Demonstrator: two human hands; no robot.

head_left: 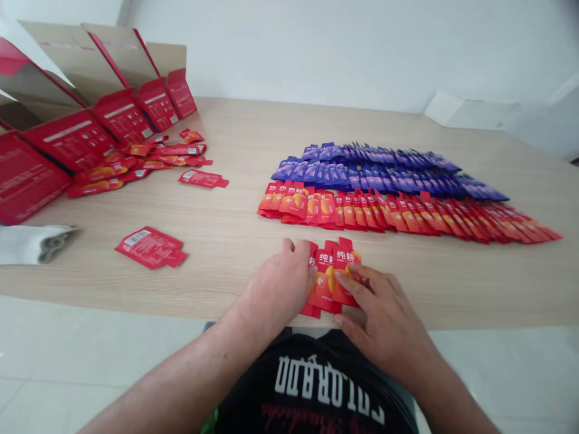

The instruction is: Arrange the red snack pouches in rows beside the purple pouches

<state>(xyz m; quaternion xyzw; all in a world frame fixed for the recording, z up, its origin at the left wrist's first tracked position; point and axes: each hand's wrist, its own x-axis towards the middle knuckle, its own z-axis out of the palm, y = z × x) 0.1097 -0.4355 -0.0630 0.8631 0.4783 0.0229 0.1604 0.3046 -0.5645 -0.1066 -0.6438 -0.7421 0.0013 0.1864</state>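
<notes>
Near the table's front edge, several red spouted pouches (324, 277) lie overlapped in a short row, printed fronts up. My left hand (287, 274) is closed at the row's left side, its bent fingers on the leftmost pouch and covering much of it. At the other end, my right hand (382, 307) rests with fingers stretched and thumb apart, fingertips touching the rightmost pouch (346, 265). Just beyond them stretches a long overlapping row of red pouches (407, 214). Behind that are rows of purple pouches (371, 175).
Open red cartons (122, 114) stand at the back left, with a loose heap of red pouches (136, 163) before them. Two single pouches lie apart, one a back-up red pouch (151, 247). A rolled white item (34, 244) is at the left edge. White wall behind the table (235, 132).
</notes>
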